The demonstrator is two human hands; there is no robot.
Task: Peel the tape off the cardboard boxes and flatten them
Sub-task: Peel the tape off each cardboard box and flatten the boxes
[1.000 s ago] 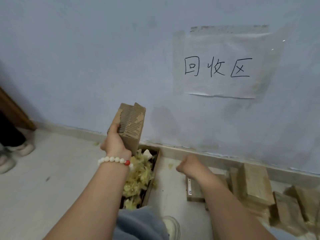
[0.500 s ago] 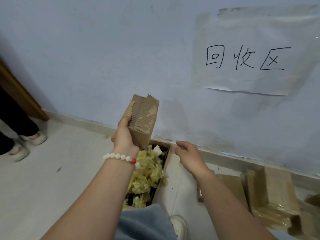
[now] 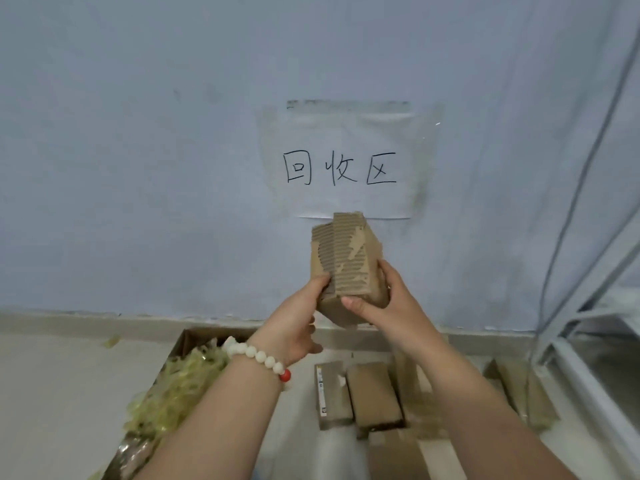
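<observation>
Hands come first, left to right. My left hand [image 3: 294,323], with a bead bracelet [image 3: 258,356] on its wrist, holds the left side of the small cardboard box [image 3: 346,258], thumb pressed on the front. My right hand [image 3: 384,303] holds the right side, thumb low on the front, fingers along the edge. Both hands are closed round the box, and nothing else touches it. The box is up in the air, just under the paper sign [image 3: 343,164] on the wall.

I think the box is light and easy to lift. It looks stiff, but its front skin is ripped and the wavy ribs show, so that face may tear more. I would hold it by the side edges and push two far corners together to squash it flat. I see no tape on this face. The back is hidden from me.

Below the sign and to the left, a cardboard tray [image 3: 194,332] on the floor is full of yellow tape scraps [image 3: 180,386]. Right below the sign, under the hands, more boxes [image 3: 374,393] lie in a bunch. Far right of the sign stands a metal frame [image 3: 588,389], with a grey cable [image 3: 571,202] hanging by it. Those floor boxes fill the spot where I might press down, so I would pick bare floor.
</observation>
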